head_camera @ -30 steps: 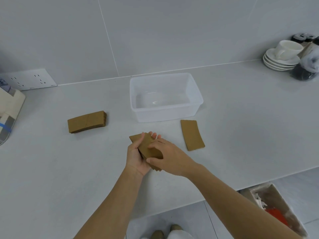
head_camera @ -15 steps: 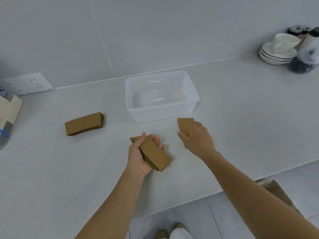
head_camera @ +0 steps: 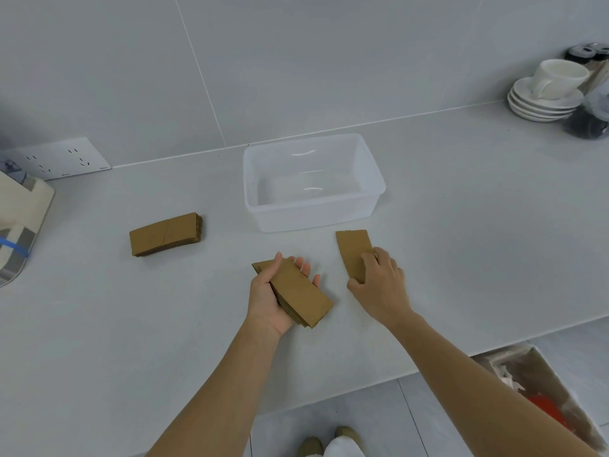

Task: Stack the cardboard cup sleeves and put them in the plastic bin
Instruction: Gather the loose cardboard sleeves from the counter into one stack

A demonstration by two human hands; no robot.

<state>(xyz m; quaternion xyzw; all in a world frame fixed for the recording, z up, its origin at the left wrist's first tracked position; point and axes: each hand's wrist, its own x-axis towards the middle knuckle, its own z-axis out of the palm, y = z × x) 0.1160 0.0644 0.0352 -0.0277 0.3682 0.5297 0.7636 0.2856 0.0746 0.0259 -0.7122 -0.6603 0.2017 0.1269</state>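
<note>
At nine o'clock a finished sleeve stack (head_camera: 165, 234) is lying on the table (head_camera: 461, 225). The left hand (head_camera: 268, 300) is cupping another stack (head_camera: 296, 291); the right hand (head_camera: 379, 282), grip pressing a single sleeve (head_camera: 352, 250), should be pinching its edge, squaring it on top. The plastic bin (head_camera: 313, 212) is waiting empty at twelve.

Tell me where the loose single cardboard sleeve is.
The flat brown cardboard sleeve lies on the counter just in front of the clear plastic bin, its near end under the right hand.

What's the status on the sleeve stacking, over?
Left hand holds a stack of sleeves. Right hand on the single sleeve lying on the counter. Bin empty. Second stack waits left. Nothing in the way.
</note>
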